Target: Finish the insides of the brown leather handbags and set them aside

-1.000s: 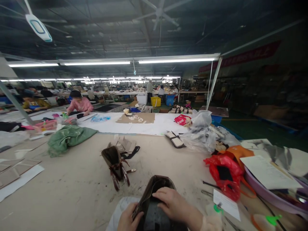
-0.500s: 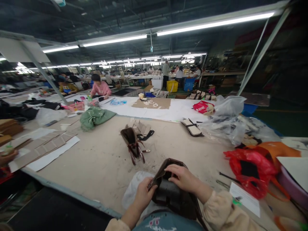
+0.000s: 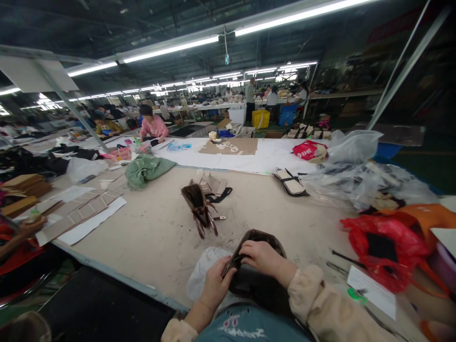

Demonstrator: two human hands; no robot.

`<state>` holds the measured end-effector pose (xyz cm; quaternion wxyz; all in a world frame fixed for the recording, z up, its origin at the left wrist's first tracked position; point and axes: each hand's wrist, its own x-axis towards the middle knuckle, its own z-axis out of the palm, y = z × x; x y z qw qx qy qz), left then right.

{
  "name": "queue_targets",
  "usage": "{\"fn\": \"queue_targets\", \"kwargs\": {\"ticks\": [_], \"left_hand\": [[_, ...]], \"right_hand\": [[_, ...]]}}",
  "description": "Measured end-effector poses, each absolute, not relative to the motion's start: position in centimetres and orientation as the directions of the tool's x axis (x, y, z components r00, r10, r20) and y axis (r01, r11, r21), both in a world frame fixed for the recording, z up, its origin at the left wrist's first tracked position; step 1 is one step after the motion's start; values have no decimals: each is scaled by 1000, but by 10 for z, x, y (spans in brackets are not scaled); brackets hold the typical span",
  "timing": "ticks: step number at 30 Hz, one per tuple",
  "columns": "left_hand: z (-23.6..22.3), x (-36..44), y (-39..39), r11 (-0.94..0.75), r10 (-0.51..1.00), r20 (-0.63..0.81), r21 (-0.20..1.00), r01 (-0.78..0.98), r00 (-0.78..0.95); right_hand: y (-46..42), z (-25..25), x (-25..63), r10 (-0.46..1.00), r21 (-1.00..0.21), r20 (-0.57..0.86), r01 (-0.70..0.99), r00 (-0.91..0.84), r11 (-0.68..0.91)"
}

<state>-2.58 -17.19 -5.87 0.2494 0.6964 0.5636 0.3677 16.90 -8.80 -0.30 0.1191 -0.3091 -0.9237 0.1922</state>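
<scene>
I hold a dark brown leather bag point(image 3: 254, 285) at the near edge of the worktable point(image 3: 149, 237). My left hand point(image 3: 215, 285) grips the bag's left rim, fingers curled over it. My right hand point(image 3: 261, 256) is closed over the top opening, fingers tucked at the rim. A clear plastic wrap point(image 3: 203, 275) lies under the bag. A second small brown bag point(image 3: 199, 209) stands a little farther out on the table, apart from my hands.
Red plastic bags point(image 3: 381, 249), an orange bag and clear plastic wraps point(image 3: 352, 180) crowd the right side. Cardboard strips point(image 3: 81, 213) and a green cloth point(image 3: 147, 168) lie at left. A person in pink point(image 3: 153, 127) works at a far table. Another person's arm point(image 3: 21, 232) shows at far left.
The view has swung left and down, showing more of the table edge and my sleeves. Both hands stay on the bag, with my left hand gripping its rim higher up.
</scene>
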Motion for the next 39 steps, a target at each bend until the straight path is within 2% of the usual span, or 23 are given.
{"fn": "queue_targets", "kwargs": {"ticks": [4,11,18,27,39], "left_hand": [[-66,-26,-173,-240,962,265,730,639,58],[-64,-25,-174,-174,982,182,773,610,50],[-62,-19,-173,-62,992,110,850,523,-61],[-53,-14,-171,28,986,51,884,467,-156],[-61,-22,-166,112,981,-31,898,425,-193]], "right_hand": [[-80,-9,170,619,-408,123,529,-776,744],[-76,-14,168,670,-419,128,572,-731,705],[-75,-17,164,703,-410,149,603,-696,684],[-75,-16,164,723,-409,168,620,-670,670],[-73,-13,157,750,-422,169,641,-639,641]]}}
